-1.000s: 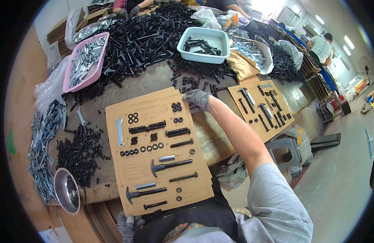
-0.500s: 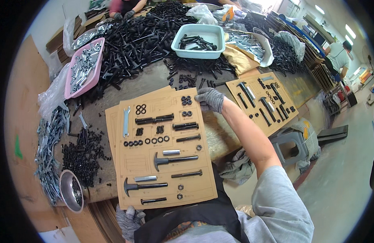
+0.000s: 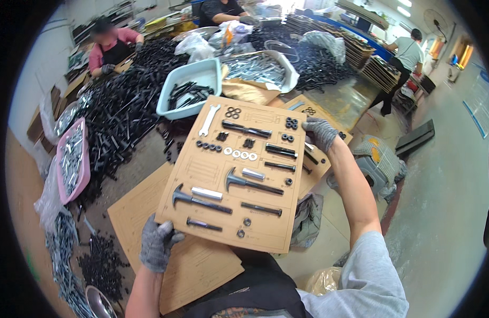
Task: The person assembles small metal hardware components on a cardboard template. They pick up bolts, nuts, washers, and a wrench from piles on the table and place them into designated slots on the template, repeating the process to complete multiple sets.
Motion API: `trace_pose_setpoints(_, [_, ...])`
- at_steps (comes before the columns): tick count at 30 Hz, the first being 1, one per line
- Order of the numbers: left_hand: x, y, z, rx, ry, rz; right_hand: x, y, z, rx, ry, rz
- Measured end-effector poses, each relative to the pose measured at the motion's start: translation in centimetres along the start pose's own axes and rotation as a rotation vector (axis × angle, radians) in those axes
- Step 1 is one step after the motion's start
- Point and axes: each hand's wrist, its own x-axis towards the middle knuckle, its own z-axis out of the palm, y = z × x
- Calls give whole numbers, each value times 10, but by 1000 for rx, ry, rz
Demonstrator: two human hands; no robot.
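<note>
I hold a brown cardboard panel [image 3: 271,236] up off the table, tilted, one gloved hand on each side. My left hand [image 3: 158,244] is closed on its lower left corner, thumb on top. Its upper right edge is gripped by my right hand [image 3: 321,133]. Fixed to the panel are an open-ended wrench [image 3: 209,120], black bolts [image 3: 247,129], pale washers [image 3: 240,154], silver sleeves [image 3: 206,193], nuts and two T-headed bolts [image 3: 202,201]. Bare cardboard sheets [image 3: 202,273] lie below it. Another panel with parts [image 3: 317,172] sits partly hidden behind my right hand.
Black bolts [image 3: 128,79] are heaped across the table. Around them stand a pale blue tub [image 3: 162,106], a pink tray [image 3: 84,175] and a metal bowl [image 3: 98,305]. Wrenches pile at the left edge. A grey stool [image 3: 372,172] stands right. Several people work farther off.
The panel has been lifted off the sheets and shifted right and away, now turned clockwise. My left hand has risen with its corner. The view has swung right, so more people show.
</note>
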Motion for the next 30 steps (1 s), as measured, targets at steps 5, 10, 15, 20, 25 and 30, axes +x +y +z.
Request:
trace_pose_setpoints(5, [103, -3, 66, 29, -252, -99, 10, -8, -121, 14, 147, -34])
trace_pose_setpoints(10, [188, -28, 121, 40, -352, -124, 22, 9, -199, 111, 332, -75])
trace_pose_setpoints(15, [251, -44, 161, 54, -383, -158, 45, 31, -247, 230, 496, -76])
trace_pose_setpoints(20, [287, -54, 193, 78, -395, -161, 46, 35, -290, 235, 554, -59])
trace_pose_setpoints(25, [296, -54, 198, 85, -334, -192, 45, 43, -283, 234, 500, -56])
trace_pose_setpoints(30, [296, -54, 189, 111, -313, -216, 48, 52, -266, 193, 581, -33])
